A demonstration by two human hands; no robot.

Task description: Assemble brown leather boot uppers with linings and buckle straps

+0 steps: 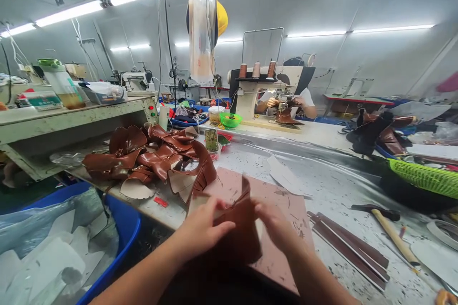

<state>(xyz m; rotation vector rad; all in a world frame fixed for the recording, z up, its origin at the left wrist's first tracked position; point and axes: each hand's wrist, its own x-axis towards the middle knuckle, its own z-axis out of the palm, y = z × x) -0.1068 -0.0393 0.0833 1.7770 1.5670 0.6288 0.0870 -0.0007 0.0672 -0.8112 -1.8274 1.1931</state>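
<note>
Between my hands, above the front of the work table, is a brown leather shoe upper [243, 228], bent upright with its pale lining partly showing. My left hand [205, 221] grips it from the left, its fingers at the top edge and partly blurred. On the opposite side, my right hand [275, 224] holds the edge with thumb and fingers, partly hidden by the leather. Beneath them lies a pinkish work board [286, 205] with dark scraps. A pile of brown leather uppers [161, 152] with straps and small metal fittings sits to the left of my hands.
At right lie dark brown strips [350, 248], a hammer [393, 236] and a green basket [425, 178]. A blue bin [130, 228] of pale scraps stands at left. Across the table, a person's hands [274, 102] work at a sewing machine [246, 88].
</note>
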